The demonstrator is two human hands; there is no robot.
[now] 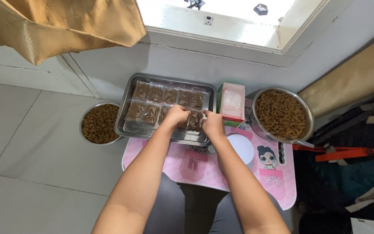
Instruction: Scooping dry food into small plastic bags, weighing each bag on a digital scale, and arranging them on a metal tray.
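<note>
left hand (pixel 176 115) + right hand (pixel 213 124) pinching 1 clear snack packet (pixel 194 120) | long axis pointing toward window | over steel tray (pixel 128 125)

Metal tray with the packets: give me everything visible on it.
The tray is rectangular, shiny steel by its look, with a raised rim and rounded corners. It sits flat, partly on the pink table and overhanging its far-left edge. Clear packets of brown pieces lie in two rows across it; the near-left floor of the tray is bare. The left hand and right hand rest on the near-right packets. A metal bowl of similar brown pieces sits at its left, a small box at its right.
</note>
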